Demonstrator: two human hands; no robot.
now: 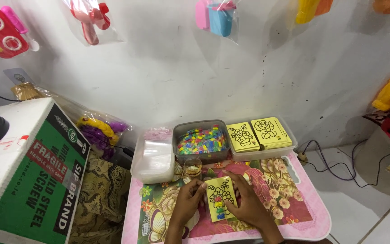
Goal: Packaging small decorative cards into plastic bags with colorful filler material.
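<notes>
A small yellow card with a black flower outline lies on the pink flowered table, with a few coloured bits at its lower edge. My left hand holds the card's left edge with thumb and fingers. My right hand rests on its right side, fingers over the edge. Both hands sit near the table's front middle.
At the table's back stand a box of clear plastic bags, a tub of several coloured pieces, a tray with two stacks of yellow cards and a small round jar. A cardboard box is left; cables lie right.
</notes>
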